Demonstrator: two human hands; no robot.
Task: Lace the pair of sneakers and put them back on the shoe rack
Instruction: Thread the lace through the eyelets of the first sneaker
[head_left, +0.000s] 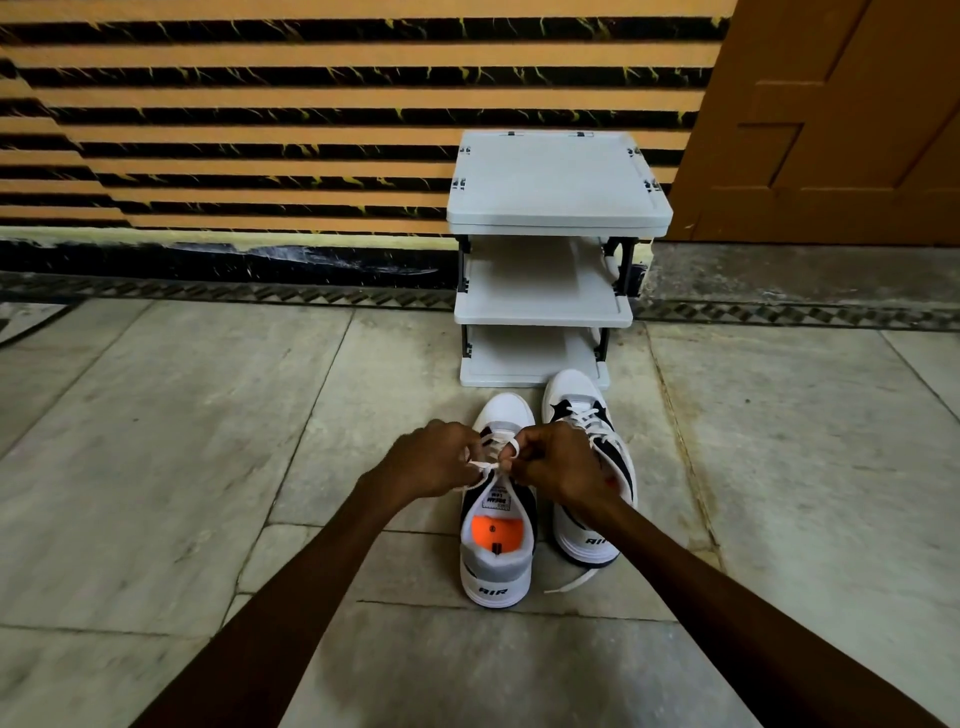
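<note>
1. Stone floor (156, 415) of pale grey slabs, and behind it a wall (234, 104) striped orange and black, with a brown wooden door (831, 130) off to the right.
2. Against that wall stands a small grey shoe rack (556, 260), three shelves, all of them bare from where I stand.
3. Right in front of the rack, on the floor, the pair of white sneakers with black panels, toes pointing at the rack, heels toward the person.
4. The left sneaker (497, 566) sits nearer, its orange insole showing in the opening and "AIR" printed across the heel.
5. The right sneaker (592, 467) is just beside it, set a bit further forward, its toe almost at the bottom shelf.
6. Both bare arms reach in from below, and both hands meet over the top of the left sneaker's tongue.
7. The left hand (426, 462) is pinching the white lace (491, 457), fingers curled tight on one strand.
8. The right hand (558, 462) is closed on the other strand, and a small loop of lace sticks up between the two hands.
9. Over on the right sneaker the lace is threaded through the eyelets, but one loose end (571, 582) trails out across the floor behind its heel.
</note>
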